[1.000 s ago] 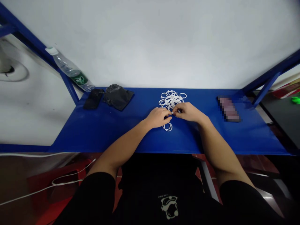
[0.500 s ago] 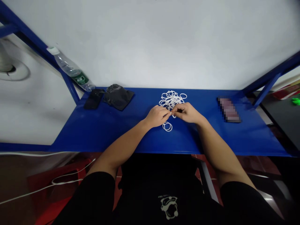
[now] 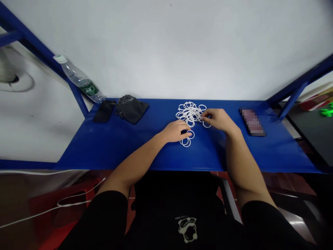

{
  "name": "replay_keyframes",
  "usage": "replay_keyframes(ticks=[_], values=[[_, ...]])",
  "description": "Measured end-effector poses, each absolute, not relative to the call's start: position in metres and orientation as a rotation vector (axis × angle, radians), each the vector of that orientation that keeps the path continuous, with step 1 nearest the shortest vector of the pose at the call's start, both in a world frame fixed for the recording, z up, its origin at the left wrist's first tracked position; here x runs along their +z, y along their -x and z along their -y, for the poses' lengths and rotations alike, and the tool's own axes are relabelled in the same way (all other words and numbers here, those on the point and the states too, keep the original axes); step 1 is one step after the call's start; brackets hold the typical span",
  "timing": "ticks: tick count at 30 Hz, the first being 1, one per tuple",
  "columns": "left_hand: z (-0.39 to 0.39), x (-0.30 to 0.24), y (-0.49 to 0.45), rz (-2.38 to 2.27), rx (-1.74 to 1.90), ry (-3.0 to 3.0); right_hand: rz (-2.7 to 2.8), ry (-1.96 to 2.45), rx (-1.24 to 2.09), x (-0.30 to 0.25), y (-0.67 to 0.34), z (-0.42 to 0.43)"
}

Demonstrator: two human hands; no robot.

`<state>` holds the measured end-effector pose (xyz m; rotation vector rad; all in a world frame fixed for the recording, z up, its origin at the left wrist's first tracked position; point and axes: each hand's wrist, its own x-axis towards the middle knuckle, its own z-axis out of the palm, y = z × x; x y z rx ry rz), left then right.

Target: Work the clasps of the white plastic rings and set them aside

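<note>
A heap of thin white rings (image 3: 191,113), each with a small nub, lies toward the back of the blue table. My left hand (image 3: 174,132) is just in front of it, thumb and fingers closed on one white ring (image 3: 193,136). Below those fingertips, more white rings (image 3: 185,145) lie overlapping on the tabletop. At the heap's right side, my right hand (image 3: 218,118) pinches with thumb and forefinger; a white ring (image 3: 207,126) shows under its fingertips. Whether that ring is free of the heap is hard to see.
On the left of the blue table (image 3: 125,146) are a dark phone (image 3: 104,111), a black pouch (image 3: 132,108) and a leaning plastic bottle (image 3: 80,79). A blurred-out phone (image 3: 252,121) lies at the right. A white wall (image 3: 171,52) rises behind, with blue frame bars at both sides.
My hands were together at the heap's front edge and have parted. My left hand has drawn slightly toward me with a ring; my right hand has moved right, onto a ring beside the heap.
</note>
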<state>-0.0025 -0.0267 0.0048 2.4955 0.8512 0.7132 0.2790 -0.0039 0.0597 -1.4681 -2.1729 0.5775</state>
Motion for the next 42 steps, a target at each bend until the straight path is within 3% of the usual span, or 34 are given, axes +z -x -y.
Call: replay_keyframes(ticks=[2,13,20,27,42], values=[[0.030,0.004,-0.001,-0.799,0.663,-2.515,2.197,1.635,0.431,0.060,-0.295,-0.001],[0.034,0.007,-0.002,-0.656,0.611,-2.567,2.336,1.948,0.370,0.042,-0.288,-0.009],[0.032,0.009,-0.003,-0.916,0.689,-2.529,2.315,1.649,0.445,0.055,-0.282,-0.002],[0.029,0.007,-0.002,-1.052,0.903,-2.500,2.198,1.059,0.799,0.065,-0.250,0.018],[0.021,0.000,0.005,-1.095,0.881,-2.562,2.157,1.027,0.909,0.050,-0.226,0.020]])
